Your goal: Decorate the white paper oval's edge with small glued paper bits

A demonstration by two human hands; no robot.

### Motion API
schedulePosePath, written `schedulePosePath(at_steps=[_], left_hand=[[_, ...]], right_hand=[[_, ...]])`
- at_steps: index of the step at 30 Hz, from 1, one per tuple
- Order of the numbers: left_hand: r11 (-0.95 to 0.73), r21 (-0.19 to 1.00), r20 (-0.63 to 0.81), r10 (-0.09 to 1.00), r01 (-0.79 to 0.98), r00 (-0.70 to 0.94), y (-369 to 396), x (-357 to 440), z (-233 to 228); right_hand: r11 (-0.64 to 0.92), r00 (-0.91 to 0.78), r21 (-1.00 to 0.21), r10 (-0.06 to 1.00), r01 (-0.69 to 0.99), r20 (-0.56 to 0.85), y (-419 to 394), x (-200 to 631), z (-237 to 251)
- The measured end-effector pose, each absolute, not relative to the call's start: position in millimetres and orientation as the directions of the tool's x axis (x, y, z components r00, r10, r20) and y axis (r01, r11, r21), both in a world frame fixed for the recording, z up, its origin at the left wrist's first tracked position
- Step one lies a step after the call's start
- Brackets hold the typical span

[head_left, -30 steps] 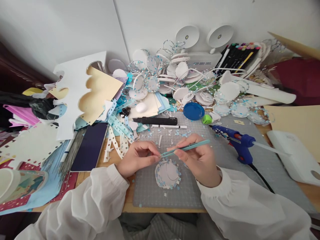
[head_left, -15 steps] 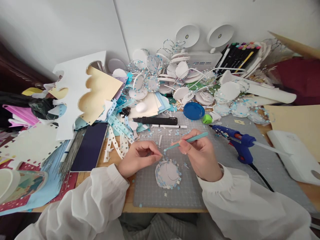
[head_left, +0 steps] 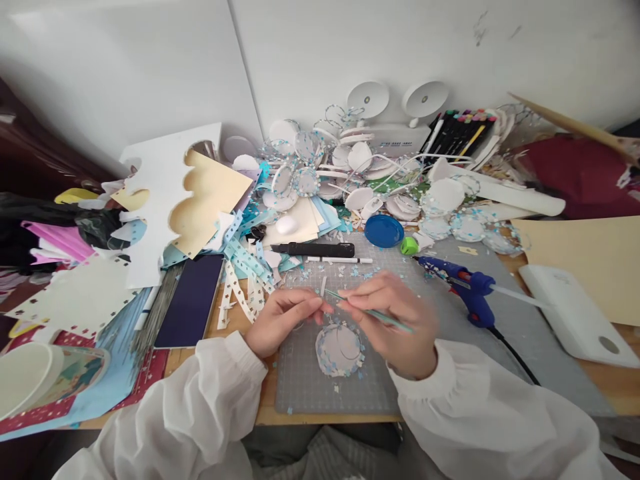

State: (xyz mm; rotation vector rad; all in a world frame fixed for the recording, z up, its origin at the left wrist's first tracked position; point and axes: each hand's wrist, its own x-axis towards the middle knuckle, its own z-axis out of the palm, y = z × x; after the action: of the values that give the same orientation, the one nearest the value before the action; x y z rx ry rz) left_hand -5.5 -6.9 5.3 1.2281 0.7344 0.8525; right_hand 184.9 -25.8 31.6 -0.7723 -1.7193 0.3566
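My right hand (head_left: 393,323) is closed around a pair of teal tweezers (head_left: 393,321), their tips pointing left towards my other hand. My left hand (head_left: 287,320) pinches a thin wire between thumb and forefinger; the exact spot of the grip is hidden by the fingertips. Just below both hands, a round white disc (head_left: 340,348) lies on the grey cutting mat (head_left: 305,393). Small blue and white paper flowers ring its edge, and a loop of thin wire crosses its face. More tiny paper pieces are scattered on the mat around it.
A blue glue gun (head_left: 465,283) lies at the right beside a white box-shaped device (head_left: 575,313). Behind my hands are a black cutter (head_left: 320,249), a blue lid (head_left: 384,231) and heaped white discs. A dark blue notebook-like slab (head_left: 190,300) and a paper cup (head_left: 55,377) sit left.
My right hand has turned, so the tweezers now slope down to the right instead of up. Their tips are closer to my left fingers. The view has shifted slightly.
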Motion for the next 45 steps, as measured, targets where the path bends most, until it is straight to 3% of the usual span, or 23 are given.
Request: schedulePosePath(at_steps=[3,7,10,15,19,22,24,26,28,32,35,40,45], left_hand=[[0.174,0.965,-0.059,0.875,-0.198,0.481,-8.6,-6.1,3.6],[0.3,0.923,-0.172,0.883,-0.242,0.436,-10.1,-5.7,3.1],[0.331,0.904,-0.202,0.888,-0.27,0.414,-11.0,-3.1,6.3],[0.242,0.939,-0.158,0.934,-0.242,0.322,-8.8,-1.3,11.0],[0.193,0.949,-0.143,0.968,-0.249,0.207,-2.8,-3.8,12.6],[0.208,0.945,-0.155,0.964,-0.254,0.215,-1.5,-4.5,12.0],[0.218,0.951,-0.162,0.955,-0.218,0.249,-2.9,-3.9,10.1],[0.203,0.967,-0.152,0.946,-0.157,0.287,-5.0,-3.4,7.1],[0.157,0.983,-0.118,0.937,-0.094,0.33,-6.8,-3.2,4.2],[0.032,0.999,-0.042,0.914,0.031,0.403,-8.4,-3.8,3.2],[-0.022,0.994,-0.03,0.891,0.11,0.454,-8.7,-3.6,6.8],[-0.062,0.989,-0.016,0.855,0.134,0.518,-8.6,-2.8,12.0],[-0.056,0.993,-0.01,0.843,0.107,0.539,-8.5,-2.0,14.2]], right_hand=[[0.855,-0.365,-0.358,0.492,0.376,0.79,-29.7,178.7,36.3],[0.89,-0.662,0.074,0.276,0.449,0.696,-33.3,168.8,41.9],[0.846,-0.735,0.201,0.282,0.493,0.617,-34.8,162.1,47.8],[0.826,-0.718,0.048,0.456,0.561,0.526,-46.6,176.2,53.5],[0.732,-0.547,-0.123,0.6,0.67,0.584,-72.3,216.5,43.2],[0.533,-0.267,-0.273,0.726,0.801,0.634,-96.6,248.1,28.1],[0.31,0.023,-0.393,0.76,0.866,0.65,-110.3,265.0,17.3],[0.082,0.271,-0.479,0.737,0.874,0.62,-118.0,278.8,7.5],[-0.051,0.408,-0.515,0.679,0.855,0.61,-117.6,290.5,-0.2],[-0.202,0.475,-0.508,0.728,0.837,0.494,-97.1,309.3,-10.9],[-0.173,0.405,-0.46,0.783,0.871,0.473,-77.2,318.4,-18.9],[-0.171,0.272,-0.281,0.887,0.944,0.373,-57.5,322.2,-23.2],[-0.274,0.405,-0.368,0.846,0.889,0.348,-51.7,314.0,-1.4]])
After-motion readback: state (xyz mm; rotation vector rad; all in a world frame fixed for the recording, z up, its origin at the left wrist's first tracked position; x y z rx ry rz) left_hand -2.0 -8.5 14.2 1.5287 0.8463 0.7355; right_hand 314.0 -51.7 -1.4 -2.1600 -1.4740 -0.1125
